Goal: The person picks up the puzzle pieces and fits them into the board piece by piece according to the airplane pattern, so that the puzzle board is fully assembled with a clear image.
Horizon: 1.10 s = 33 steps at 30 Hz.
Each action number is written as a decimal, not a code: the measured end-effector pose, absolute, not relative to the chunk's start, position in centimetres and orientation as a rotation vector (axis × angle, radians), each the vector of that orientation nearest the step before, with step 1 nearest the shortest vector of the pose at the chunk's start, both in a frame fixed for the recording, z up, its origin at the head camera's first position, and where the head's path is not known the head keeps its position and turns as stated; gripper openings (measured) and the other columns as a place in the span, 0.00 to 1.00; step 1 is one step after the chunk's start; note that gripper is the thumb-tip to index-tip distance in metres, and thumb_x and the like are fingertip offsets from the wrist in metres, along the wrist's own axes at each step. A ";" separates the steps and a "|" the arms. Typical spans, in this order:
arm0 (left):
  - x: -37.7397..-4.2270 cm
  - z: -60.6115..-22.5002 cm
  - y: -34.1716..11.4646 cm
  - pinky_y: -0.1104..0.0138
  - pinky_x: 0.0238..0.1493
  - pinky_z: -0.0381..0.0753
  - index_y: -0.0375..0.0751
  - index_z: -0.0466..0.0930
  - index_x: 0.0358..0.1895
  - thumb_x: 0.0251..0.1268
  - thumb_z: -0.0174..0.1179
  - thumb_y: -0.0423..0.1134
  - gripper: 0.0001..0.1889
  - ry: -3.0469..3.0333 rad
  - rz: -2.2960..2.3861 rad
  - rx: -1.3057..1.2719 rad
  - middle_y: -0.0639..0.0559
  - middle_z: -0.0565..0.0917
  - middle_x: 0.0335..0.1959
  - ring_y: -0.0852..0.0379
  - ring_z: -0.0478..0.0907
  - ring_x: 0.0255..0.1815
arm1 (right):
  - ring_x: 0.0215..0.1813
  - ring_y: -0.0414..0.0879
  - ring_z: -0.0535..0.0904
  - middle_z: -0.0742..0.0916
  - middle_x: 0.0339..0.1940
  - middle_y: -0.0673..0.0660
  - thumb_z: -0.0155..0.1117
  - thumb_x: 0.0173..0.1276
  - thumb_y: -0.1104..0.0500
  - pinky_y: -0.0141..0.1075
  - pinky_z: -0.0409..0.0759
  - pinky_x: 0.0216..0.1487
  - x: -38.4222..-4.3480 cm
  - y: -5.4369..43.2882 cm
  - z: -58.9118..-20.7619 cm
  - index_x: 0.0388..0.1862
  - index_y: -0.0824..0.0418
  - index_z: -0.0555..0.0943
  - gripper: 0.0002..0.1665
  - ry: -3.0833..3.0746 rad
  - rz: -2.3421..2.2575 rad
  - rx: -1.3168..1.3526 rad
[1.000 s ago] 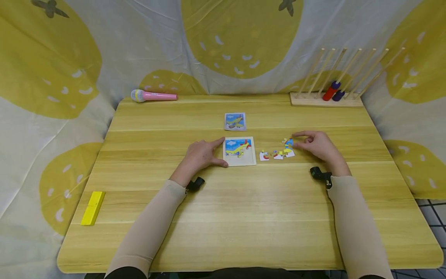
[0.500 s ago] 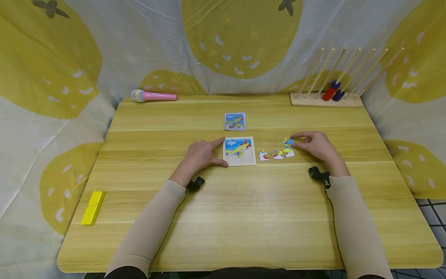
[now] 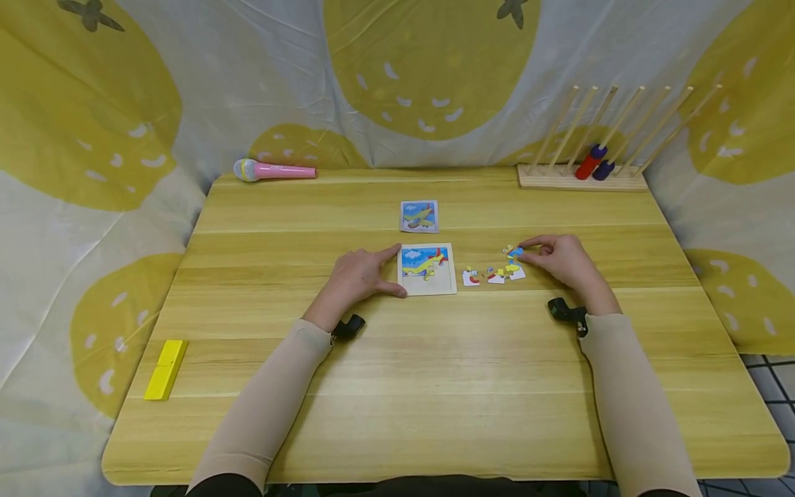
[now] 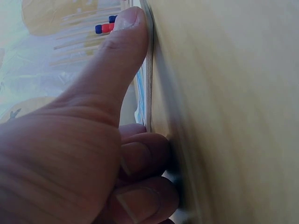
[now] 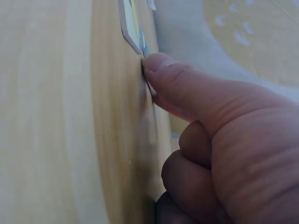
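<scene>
A wooden puzzle board lies mid-table, its upper part filled with a yellow plane on blue sky. My left hand spans its left side, the index fingertip at the upper corner and the thumb at the lower one. In the left wrist view, the straight thumb lies along the board's edge. To the right, my right hand pinches a blue puzzle piece between thumb and index finger, low over the table. Several loose puzzle pieces lie between the board and this hand.
A small picture card of the same plane lies behind the board. At the back stand a pink toy microphone, lying flat, and a peg rack with red and blue beads. Yellow blocks lie front left.
My right hand has shifted slightly left, the blue piece's spot now nearer the other loose pieces. The left hand and the board have stayed still.
</scene>
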<state>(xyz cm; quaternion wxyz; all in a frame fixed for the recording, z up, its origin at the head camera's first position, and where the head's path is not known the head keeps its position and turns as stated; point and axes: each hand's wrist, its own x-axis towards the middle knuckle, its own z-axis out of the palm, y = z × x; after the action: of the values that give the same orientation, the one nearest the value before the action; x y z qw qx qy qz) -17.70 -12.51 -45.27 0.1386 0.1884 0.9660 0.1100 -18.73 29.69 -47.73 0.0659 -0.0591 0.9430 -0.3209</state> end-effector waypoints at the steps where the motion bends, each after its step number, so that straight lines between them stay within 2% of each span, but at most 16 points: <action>1: -17.7 -45.3 -12.5 0.63 0.28 0.54 0.62 0.64 0.83 0.49 0.72 0.77 0.57 2.793 0.319 0.545 0.56 0.59 0.20 0.57 0.53 0.23 | 0.23 0.41 0.56 0.67 0.18 0.49 0.71 0.75 0.45 0.36 0.58 0.29 -18.7 29.7 -47.8 0.57 0.59 0.90 0.22 2.848 -0.967 -0.183; 9: -17.6 -45.5 -12.6 0.63 0.27 0.54 0.62 0.64 0.83 0.49 0.72 0.77 0.56 2.798 0.323 0.545 0.56 0.60 0.20 0.56 0.53 0.23 | 0.22 0.40 0.57 0.67 0.18 0.48 0.72 0.75 0.47 0.36 0.59 0.28 -18.5 27.8 -47.3 0.56 0.60 0.90 0.21 2.847 -1.036 -0.251; 18: -17.6 -45.5 -12.6 0.63 0.27 0.54 0.62 0.64 0.83 0.48 0.72 0.77 0.57 2.793 0.321 0.532 0.55 0.61 0.19 0.56 0.53 0.23 | 0.19 0.40 0.62 0.70 0.16 0.47 0.73 0.74 0.49 0.33 0.61 0.24 -17.5 20.3 -46.6 0.55 0.57 0.90 0.18 2.780 -1.025 -0.477; 22: -17.7 -45.4 -12.5 0.63 0.26 0.55 0.62 0.63 0.84 0.48 0.72 0.78 0.57 2.791 0.310 0.529 0.55 0.62 0.19 0.56 0.54 0.23 | 0.18 0.40 0.60 0.71 0.15 0.47 0.73 0.74 0.48 0.33 0.60 0.24 -17.0 17.8 -46.7 0.56 0.56 0.90 0.18 2.782 -0.995 -0.537; 33: -17.7 -45.4 -12.5 0.63 0.26 0.56 0.61 0.64 0.83 0.48 0.71 0.78 0.57 2.803 0.295 0.561 0.55 0.63 0.18 0.57 0.55 0.22 | 0.18 0.39 0.59 0.71 0.15 0.46 0.73 0.74 0.49 0.33 0.58 0.26 -17.1 16.1 -47.1 0.56 0.54 0.91 0.17 2.824 -0.900 -0.580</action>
<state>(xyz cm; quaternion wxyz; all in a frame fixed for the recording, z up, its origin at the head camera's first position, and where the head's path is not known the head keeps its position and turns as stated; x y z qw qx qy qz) -17.67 -12.52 -45.36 0.1334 0.1935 0.9666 0.1018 -17.08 16.08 -47.13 0.0607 -0.1916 0.9334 -0.2974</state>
